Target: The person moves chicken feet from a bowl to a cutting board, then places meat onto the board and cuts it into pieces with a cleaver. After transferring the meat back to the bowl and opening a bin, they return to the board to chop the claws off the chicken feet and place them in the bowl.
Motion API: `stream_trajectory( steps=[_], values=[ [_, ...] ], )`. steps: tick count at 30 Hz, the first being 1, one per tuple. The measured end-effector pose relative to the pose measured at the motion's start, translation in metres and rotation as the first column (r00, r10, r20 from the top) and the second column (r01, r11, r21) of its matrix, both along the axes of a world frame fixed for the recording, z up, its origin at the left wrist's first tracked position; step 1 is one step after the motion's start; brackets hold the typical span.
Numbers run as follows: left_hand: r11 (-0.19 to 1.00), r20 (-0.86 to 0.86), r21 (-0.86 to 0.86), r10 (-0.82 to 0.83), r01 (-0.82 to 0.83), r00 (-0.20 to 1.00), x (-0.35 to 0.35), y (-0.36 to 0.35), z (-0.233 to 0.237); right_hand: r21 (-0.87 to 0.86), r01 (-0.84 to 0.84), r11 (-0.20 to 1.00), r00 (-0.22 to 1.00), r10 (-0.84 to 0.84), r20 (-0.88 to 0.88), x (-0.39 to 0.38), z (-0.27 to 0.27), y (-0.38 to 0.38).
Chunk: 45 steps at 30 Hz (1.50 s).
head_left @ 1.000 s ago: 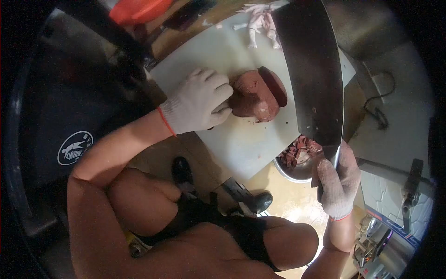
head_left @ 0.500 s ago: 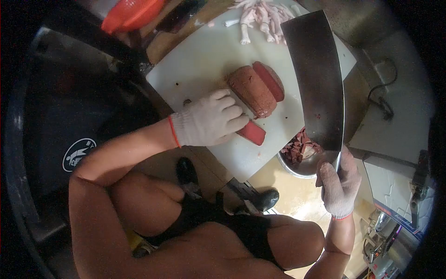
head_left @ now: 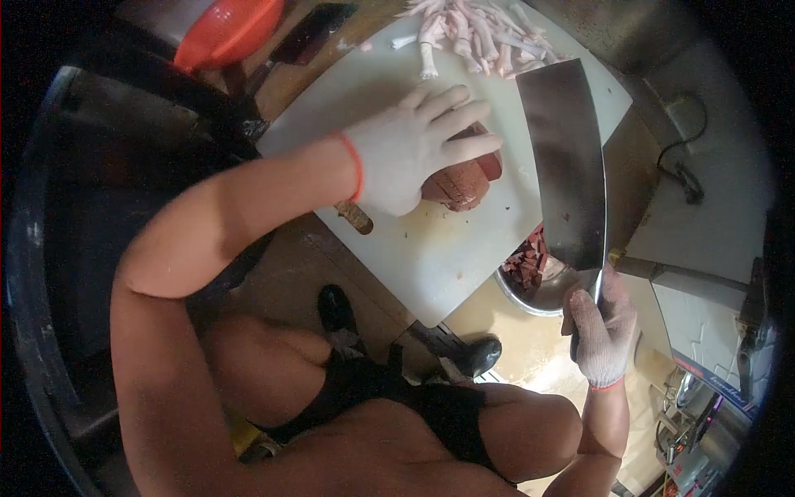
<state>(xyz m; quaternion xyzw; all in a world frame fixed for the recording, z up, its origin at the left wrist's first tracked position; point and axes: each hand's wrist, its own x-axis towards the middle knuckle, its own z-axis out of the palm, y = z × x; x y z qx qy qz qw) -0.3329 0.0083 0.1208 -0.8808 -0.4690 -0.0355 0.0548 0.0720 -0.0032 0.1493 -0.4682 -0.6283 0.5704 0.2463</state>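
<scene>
My left hand, in a white knit glove with an orange cuff, lies fingers spread over a reddish-brown block. The block has a crusty outside and a dark red cut face, and my hand covers much of it. Beside my left wrist, a brown cut piece rests near the left edge of the white cutting board. My right hand, also gloved, grips the handle of a broad cleaver. The blade is raised over the board's right side, partly in front of a metal bowl of dark red chunks.
Pale poultry feet are heaped at the board's far end. An orange-red plastic basin stands at the upper left. On the right are a cable and a white box. The tiled floor shows below the board.
My left hand has moved up and right from a cut slice onto the block. A cut piece now lies further left, by my wrist. The cleaver has dropped slightly.
</scene>
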Motion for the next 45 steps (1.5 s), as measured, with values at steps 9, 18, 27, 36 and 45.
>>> stream_trajectory(
  steps=[9, 18, 27, 36, 45],
  values=[
    [0.864, -0.093, -0.459, 0.187, -0.208, 0.978, 0.008, 0.012, 0.03, -0.1, 0.04, 0.994, 0.998, -0.034, 0.053, 0.021, 0.003, -0.004],
    [0.933, 0.052, -0.334, 0.16, -0.134, 0.986, -0.006, 0.004, 0.011, -0.216, -0.051, 0.975, 0.987, 0.083, 0.141, -0.006, 0.008, 0.001],
    [0.598, -0.035, -0.427, 0.738, -0.678, 0.674, 0.052, -0.021, 0.026, 0.079, -0.231, 0.97, 0.947, 0.206, 0.248, -0.041, 0.013, 0.015],
    [0.856, 0.246, -0.154, 0.517, -0.494, 0.82, 0.04, -0.072, -0.023, 0.248, -0.362, 0.899, 0.918, 0.297, 0.264, -0.047, 0.016, 0.021],
    [0.863, 0.424, -0.075, 0.481, -0.499, 0.768, 0.031, -0.059, -0.045, 0.244, -0.386, 0.889, 0.904, 0.312, 0.293, -0.057, 0.025, 0.027]
  ],
)
